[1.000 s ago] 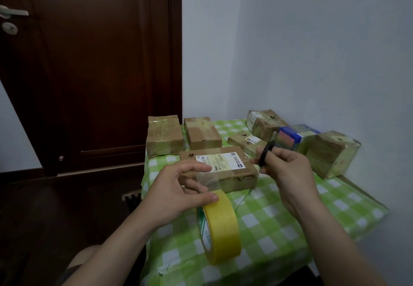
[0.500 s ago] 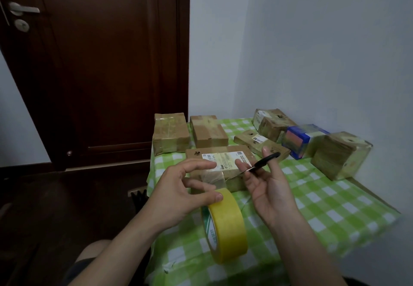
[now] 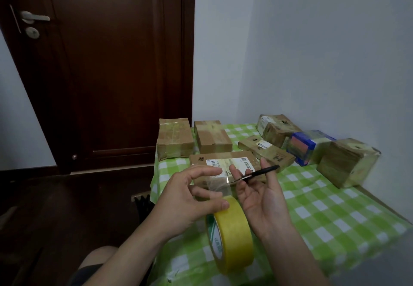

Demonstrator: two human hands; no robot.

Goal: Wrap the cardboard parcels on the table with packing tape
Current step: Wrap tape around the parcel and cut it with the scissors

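The parcel [image 3: 243, 157] lay flat near the table's [image 3: 335, 216] left front, on a green checked cloth [image 3: 301, 196]. It was a low brown cardboard box with a white label [image 3: 234, 162] on top, and I could see glossy tape over the label. A clear strip [image 3: 218, 185] ran taut from its near face down to the yellow roll [image 3: 234, 238], which stood on edge at the table's front. The left hand [image 3: 190, 198] pinched the roll's top, thumb on the outer face, fingers curled behind, forefinger stretched over the label. The right hand [image 3: 261, 198], palm up, had its fingers clamped on black scissors [image 3: 257, 175], blade tips at the strip. More taped parcels [image 3: 212, 137] sat behind, one of them blue [image 3: 309, 146], by the wall.
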